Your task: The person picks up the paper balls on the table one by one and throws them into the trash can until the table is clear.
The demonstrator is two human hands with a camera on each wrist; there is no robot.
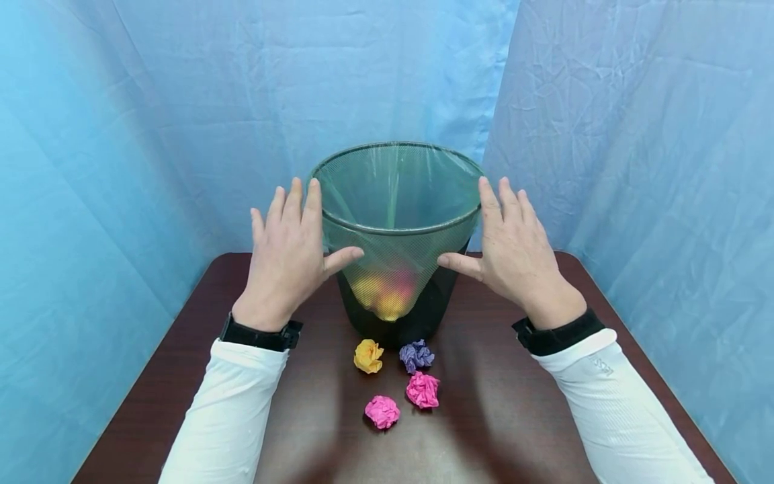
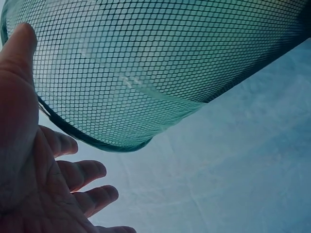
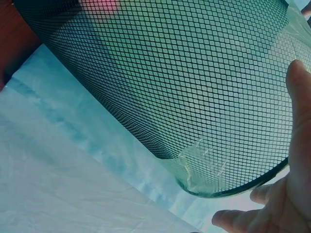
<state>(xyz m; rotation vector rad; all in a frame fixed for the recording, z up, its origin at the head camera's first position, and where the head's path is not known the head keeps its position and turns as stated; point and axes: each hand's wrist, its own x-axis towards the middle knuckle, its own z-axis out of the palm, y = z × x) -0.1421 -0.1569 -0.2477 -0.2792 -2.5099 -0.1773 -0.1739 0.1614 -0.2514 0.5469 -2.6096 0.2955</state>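
A black wire-mesh wastebasket [image 1: 447, 282] stands upright, lined with a thin green plastic bag [image 1: 351, 195] folded over its rim. Yellow and pink crumpled paper [image 1: 387, 296] shows through the mesh, low in the bag. My left hand [image 1: 287, 245] is at the basket's left side, fingers spread and straight, thumb toward the front. Mirroring it on the right, my right hand [image 1: 520, 252] has its fingers extended too. Both wrist views show the palms beside the mesh and rim, holding nothing; whether the fingertips touch the rim I cannot tell.
On the dark brown table [image 1: 314, 417], in front of the basket, lie a yellow paper ball [image 1: 368, 356], a purple paper ball [image 1: 416, 356] and two pink ones, the nearer pink paper ball [image 1: 382, 412] being closest to me. Light blue curtains [image 1: 211, 101] surround the table.
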